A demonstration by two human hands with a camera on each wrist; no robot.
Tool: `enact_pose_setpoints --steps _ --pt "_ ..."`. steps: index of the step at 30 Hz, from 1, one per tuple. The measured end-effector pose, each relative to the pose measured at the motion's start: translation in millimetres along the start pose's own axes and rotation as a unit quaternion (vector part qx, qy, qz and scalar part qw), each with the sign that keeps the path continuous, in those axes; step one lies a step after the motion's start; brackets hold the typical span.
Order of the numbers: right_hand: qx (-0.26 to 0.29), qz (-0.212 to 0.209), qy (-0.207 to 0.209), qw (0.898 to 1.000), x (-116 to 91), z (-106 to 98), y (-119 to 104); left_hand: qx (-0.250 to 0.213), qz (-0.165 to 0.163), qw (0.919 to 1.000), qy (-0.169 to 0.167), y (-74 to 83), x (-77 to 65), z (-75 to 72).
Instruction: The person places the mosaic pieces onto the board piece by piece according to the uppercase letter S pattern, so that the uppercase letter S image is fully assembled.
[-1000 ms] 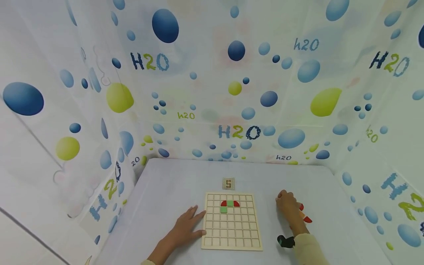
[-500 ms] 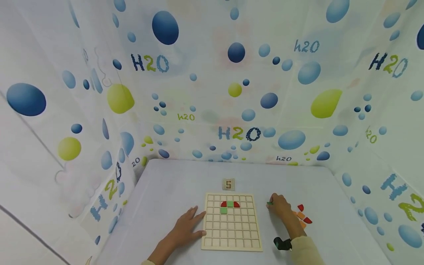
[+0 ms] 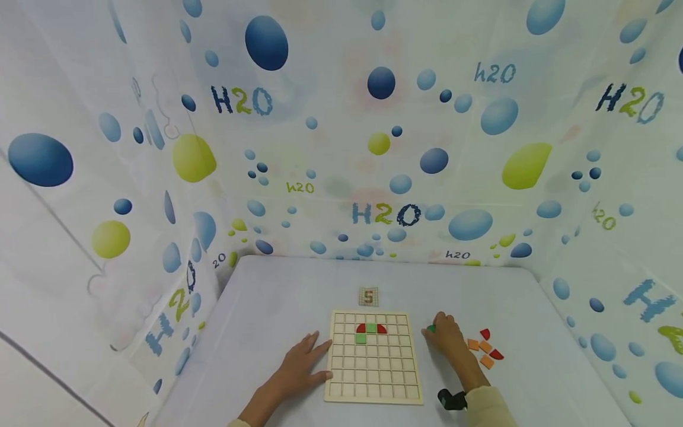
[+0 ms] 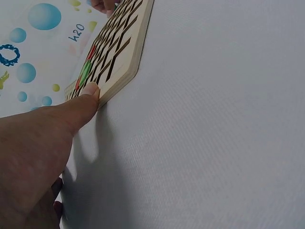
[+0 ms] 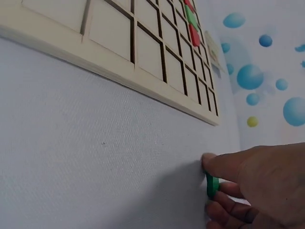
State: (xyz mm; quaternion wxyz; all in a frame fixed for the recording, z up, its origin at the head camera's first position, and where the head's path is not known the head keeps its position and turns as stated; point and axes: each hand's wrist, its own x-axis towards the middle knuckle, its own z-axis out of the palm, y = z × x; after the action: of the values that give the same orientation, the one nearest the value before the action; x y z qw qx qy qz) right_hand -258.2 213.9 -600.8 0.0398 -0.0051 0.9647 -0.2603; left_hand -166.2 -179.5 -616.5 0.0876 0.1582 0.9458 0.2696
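A pale wooden grid board [image 3: 373, 398] lies flat on the white table. In its upper cells sit two red rounded tiles [image 3: 381, 328] with a light green square tile [image 3: 370, 328] between them, and a second green square just below the left red one. My left hand [image 3: 299, 367] rests at the board's left edge with spread fingers, its thumb [image 4: 89, 90] touching the rim. To the right of the board, my right hand [image 3: 447, 339] pinches a darker green tile [image 5: 211, 185] between thumb and fingers, low over the table. The fingers partly cover that tile's shape.
Right of my right hand lie loose orange square tiles [image 3: 486, 362] and red rounded tiles [image 3: 496, 354]. Beyond the board is a small patterned card [image 3: 368, 296] bearing an S-like figure. A dark wrist device [image 3: 452, 400] sits by the right sleeve. Printed curtains surround the table.
My right hand has shifted left, away from the orange and red tiles, bringing the dark green tile closer to the board. The loose tiles are now uncovered. The left hand stays put.
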Motion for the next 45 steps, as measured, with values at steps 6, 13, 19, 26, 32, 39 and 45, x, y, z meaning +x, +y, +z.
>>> enact_pose_setpoints --steps 6,13,19,26,32,39,45 --pt "0.036 -0.035 0.001 0.999 -3.2 1.1 -4.4 0.005 -0.001 1.0000 -0.001 -0.4 -2.8 -1.2" --pt "0.018 -0.050 0.029 0.998 -10.5 7.9 -5.5 0.009 0.007 0.9999 -0.002 -1.0 -8.1 -3.9" --pt "0.042 -0.076 0.052 0.995 -17.0 6.4 -12.7 0.008 0.009 0.9999 -0.003 -2.9 -9.1 -3.2" --pt "0.075 -0.088 0.047 0.992 -19.4 12.1 -33.3 0.010 0.008 0.9999 -0.002 -5.4 -7.9 -1.4" --pt "0.113 -0.127 0.007 0.985 -33.6 24.6 -67.9 0.009 0.012 0.9999 0.000 -5.3 -7.5 -2.1" --pt "0.110 -0.204 -0.047 0.972 -49.7 46.3 -100.8 0.009 0.007 0.9999 -0.005 -5.1 -7.4 -2.8" --pt "0.099 -0.272 -0.053 0.956 -58.3 62.3 -112.4 0.009 0.008 0.9999 -0.006 -5.0 -6.2 -4.4"
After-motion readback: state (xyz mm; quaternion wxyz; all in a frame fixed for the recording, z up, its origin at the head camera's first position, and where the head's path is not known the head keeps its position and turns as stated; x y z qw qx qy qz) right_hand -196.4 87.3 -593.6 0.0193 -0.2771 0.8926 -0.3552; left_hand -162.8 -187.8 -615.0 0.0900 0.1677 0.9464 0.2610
